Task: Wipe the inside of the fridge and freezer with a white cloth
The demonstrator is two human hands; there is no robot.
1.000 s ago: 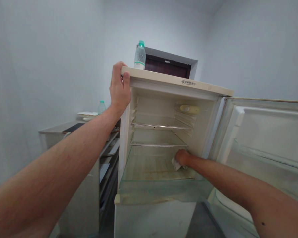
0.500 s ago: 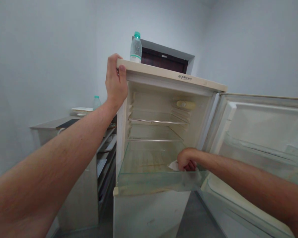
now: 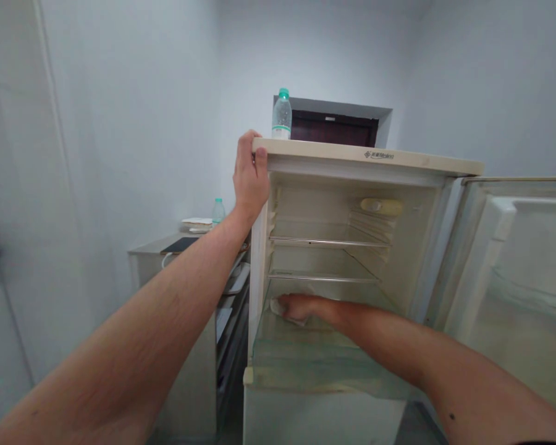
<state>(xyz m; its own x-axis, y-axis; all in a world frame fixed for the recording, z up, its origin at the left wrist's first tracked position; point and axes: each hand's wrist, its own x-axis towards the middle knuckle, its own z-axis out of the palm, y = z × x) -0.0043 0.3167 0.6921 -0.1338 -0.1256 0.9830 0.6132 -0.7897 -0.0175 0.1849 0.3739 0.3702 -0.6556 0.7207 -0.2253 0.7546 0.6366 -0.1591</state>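
My left hand (image 3: 251, 176) grips the top left corner of an open fridge (image 3: 324, 148), its thumb in front and its fingers over the edge. Inside the fridge, my right hand (image 3: 296, 306) presses a white cloth (image 3: 278, 307) on the lowest glass shelf (image 3: 333, 337), near the left wall. The fingers of that hand are bent over the cloth and partly hidden. Two bare shelves (image 3: 328, 243) sit above it. To the right, the fridge door (image 3: 500, 272) stands wide open.
A clear bottle with a green cap (image 3: 282, 117) stands on the fridge top. Left of the fridge is a cabinet (image 3: 189, 364) with papers (image 3: 198, 224) and a second bottle (image 3: 218, 211) on it.
My right hand has moved with the cloth from the right front of the lowest shelf to its left side. My left hand keeps its hold on the corner. The view has turned left.
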